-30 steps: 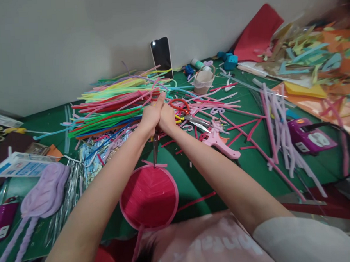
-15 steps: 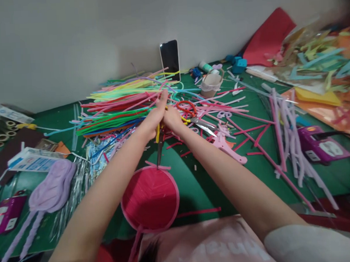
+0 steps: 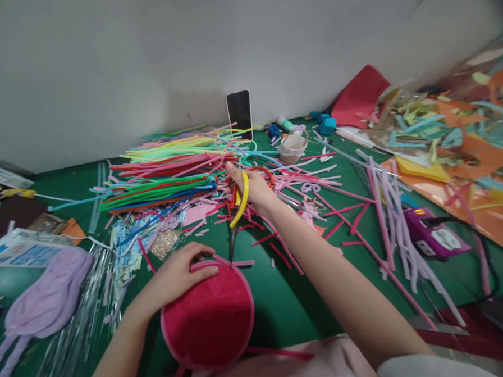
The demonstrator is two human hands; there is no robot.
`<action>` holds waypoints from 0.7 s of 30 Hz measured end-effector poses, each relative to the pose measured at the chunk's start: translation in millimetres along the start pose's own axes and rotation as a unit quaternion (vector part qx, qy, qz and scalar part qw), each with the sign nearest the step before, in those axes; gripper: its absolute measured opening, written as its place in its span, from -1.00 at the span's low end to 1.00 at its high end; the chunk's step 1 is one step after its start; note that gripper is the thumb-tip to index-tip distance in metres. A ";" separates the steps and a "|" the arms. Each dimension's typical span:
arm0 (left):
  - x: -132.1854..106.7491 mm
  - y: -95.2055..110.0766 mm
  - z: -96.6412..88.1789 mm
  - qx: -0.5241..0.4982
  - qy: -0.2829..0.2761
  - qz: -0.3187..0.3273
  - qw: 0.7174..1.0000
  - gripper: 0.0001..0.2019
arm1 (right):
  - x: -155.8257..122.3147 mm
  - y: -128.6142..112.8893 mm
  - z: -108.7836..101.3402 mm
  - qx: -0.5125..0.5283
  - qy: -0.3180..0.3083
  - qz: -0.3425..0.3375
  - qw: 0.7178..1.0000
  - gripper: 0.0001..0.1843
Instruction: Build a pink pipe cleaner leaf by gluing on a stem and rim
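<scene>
My left hand (image 3: 184, 273) grips the upper left edge of a round red fan (image 3: 210, 320) with a pink rim, the thumb lying over its face. The fan is tilted near my lap, and its handle runs down out of view. My right hand (image 3: 255, 189) is closed on a pair of scissors (image 3: 244, 197) with yellow handles. Their dark blades point down, with the tips at the fan's top rim, where a short pink strip (image 3: 243, 263) sticks out to the right. Some of my right fingers are hidden behind the hand.
Colourful pipe cleaners (image 3: 162, 184) are heaped behind my hands. A phone (image 3: 240, 115) leans on the wall, with a small paper bucket (image 3: 293, 147) nearby. Lilac strips (image 3: 392, 220) and a purple device (image 3: 435, 232) lie to the right, a lilac braided piece (image 3: 50, 294) to the left.
My left hand has left the scissors handles and come down onto the fan's edge. My right hand keeps the scissors, their tips still at the fan's top. The camera view has shifted.
</scene>
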State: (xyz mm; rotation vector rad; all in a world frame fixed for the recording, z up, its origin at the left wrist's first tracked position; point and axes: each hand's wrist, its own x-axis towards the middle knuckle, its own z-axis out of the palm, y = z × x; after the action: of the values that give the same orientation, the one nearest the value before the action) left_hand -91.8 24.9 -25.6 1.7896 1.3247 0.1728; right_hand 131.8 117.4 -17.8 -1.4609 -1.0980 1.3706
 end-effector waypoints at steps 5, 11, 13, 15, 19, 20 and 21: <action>-0.1 8.0 8.1 0.012 -0.070 -0.001 0.997 -0.71 | -8.7 -3.4 1.2 0.129 -0.067 0.021 0.989 -0.57; -2.6 12.8 5.9 -0.007 -0.093 0.004 0.996 -0.74 | -18.3 -21.9 -3.2 0.184 -0.147 0.076 0.969 -0.51; -4.9 13.2 3.9 -0.021 -0.084 -0.003 0.996 -0.70 | -13.4 -35.8 -10.2 0.198 -0.097 0.062 0.973 -0.46; -7.9 13.6 1.9 -0.027 -0.097 -0.003 0.995 -0.71 | -5.6 -51.7 -22.1 0.198 -0.038 0.044 0.978 -0.39; -11.7 15.1 -0.5 -0.029 -0.099 0.005 0.995 -0.73 | 6.6 -77.3 -46.2 0.030 0.039 -0.022 0.999 -0.33; -11.5 16.1 -0.8 -0.029 -0.092 0.009 0.995 -0.72 | 8.3 -80.2 -47.5 -0.041 0.036 -0.042 0.998 -0.32; -11.0 17.5 -1.0 -0.032 -0.090 0.014 0.995 -0.72 | 9.7 -81.3 -45.5 -0.109 0.031 -0.058 0.992 -0.34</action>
State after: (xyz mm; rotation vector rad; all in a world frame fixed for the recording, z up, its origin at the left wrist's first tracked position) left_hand -84.6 15.6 -8.6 1.7266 1.1553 0.0671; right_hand 173.0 148.6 60.3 -1.5557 -1.3037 1.1453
